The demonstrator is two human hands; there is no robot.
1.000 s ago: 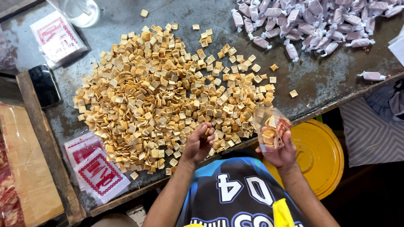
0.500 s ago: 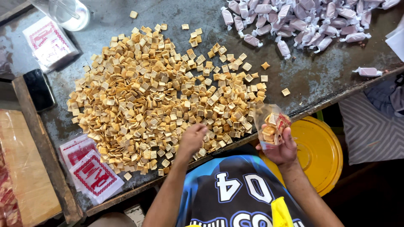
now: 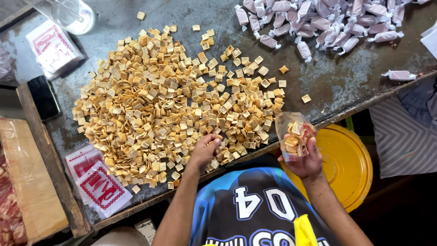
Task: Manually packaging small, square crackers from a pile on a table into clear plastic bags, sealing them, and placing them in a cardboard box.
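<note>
- Head view: small clear bag point(image 3: 295, 132), partly filled with square crackers, gripped upright in the right hand point(image 3: 304, 159) just off the table edge.
- Left hand point(image 3: 205, 150) curled, fingers closed on crackers at the near rim of the cracker pile point(image 3: 173, 100).
- Grey table point(image 3: 337, 82) carries wrapped packets point(image 3: 327, 20) far right, printed bags point(image 3: 98, 182) near left.
- Yellow lid point(image 3: 348, 164) lies below the bag.

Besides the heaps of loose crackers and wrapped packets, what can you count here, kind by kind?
Hands: 2 (left hand, right hand)
Clear bag of crackers, in the right hand: 1
Yellow bucket lid: 1
Total: 4
</note>
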